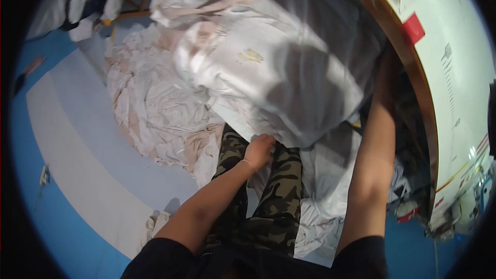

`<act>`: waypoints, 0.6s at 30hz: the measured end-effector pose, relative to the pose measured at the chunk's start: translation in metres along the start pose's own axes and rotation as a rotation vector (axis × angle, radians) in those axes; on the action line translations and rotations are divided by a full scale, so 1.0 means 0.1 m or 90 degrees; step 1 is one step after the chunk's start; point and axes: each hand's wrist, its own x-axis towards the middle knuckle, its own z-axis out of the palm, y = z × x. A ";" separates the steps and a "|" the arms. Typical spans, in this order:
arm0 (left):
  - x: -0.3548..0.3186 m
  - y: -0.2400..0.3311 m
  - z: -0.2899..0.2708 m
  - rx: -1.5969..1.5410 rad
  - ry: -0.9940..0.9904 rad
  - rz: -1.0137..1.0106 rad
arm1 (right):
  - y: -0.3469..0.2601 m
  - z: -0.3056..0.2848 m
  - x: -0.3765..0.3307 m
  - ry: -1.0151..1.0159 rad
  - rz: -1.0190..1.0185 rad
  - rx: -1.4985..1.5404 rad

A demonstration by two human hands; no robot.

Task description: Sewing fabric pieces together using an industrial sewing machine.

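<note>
A large white fabric piece point(227, 46) with a yellowish stain spreads across my lap and up in front of me, partly in shadow. My left hand point(261, 150) is closed at its near edge, over my camouflage trousers, with the fingertips against the cloth. My right forearm point(380, 124) stretches forward along the right side. The right hand itself is lost in the dark beside the table's edge, so its fingers do not show.
At the right stands a white work table point(444, 46) with a brown curved edge and a red patch point(413, 29). A crumpled heap of white and pinkish fabric point(155, 93) lies on the left. Beneath is a blue floor point(57, 212) with a pale band.
</note>
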 end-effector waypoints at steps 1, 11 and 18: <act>-0.18 -0.03 -0.16 0.001 0.052 0.006 | -0.37 -0.13 -0.60 0.041 0.042 0.317; 0.25 0.68 -1.23 0.188 0.448 0.174 | -0.85 -0.86 -2.44 -0.033 0.265 0.289; 0.52 -0.12 -1.51 0.222 0.383 0.186 | -0.90 -0.68 -2.65 -0.120 0.344 0.632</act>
